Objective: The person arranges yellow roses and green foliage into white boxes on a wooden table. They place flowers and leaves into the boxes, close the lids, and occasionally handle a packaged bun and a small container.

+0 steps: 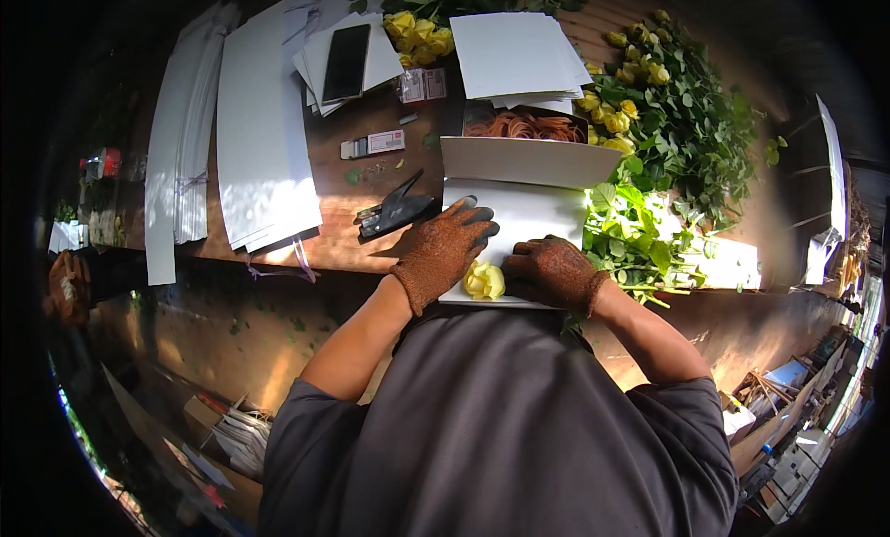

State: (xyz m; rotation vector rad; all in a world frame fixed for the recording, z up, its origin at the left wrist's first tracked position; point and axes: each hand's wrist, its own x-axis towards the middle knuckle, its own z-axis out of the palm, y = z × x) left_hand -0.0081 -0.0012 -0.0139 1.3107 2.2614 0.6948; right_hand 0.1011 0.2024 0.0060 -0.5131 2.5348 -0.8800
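Dark shirt (519, 426); half-curled gloved hands (445, 247) (554, 272) touch white cardboard (530, 212).

Brown table (336, 180): white card stacks (262, 138) left, black stapler (400, 210) right of them, small red-and-white box (380, 143) beyond it, leafy yellow roses (681, 120) far right

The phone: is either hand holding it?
No, the phone lies on white sheets, apart from the left hand and right hand.

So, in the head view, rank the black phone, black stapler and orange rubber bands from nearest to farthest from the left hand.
1. Black stapler, just left of the left hand.
2. Orange rubber bands, ahead and right.
3. Black phone, ahead and left.
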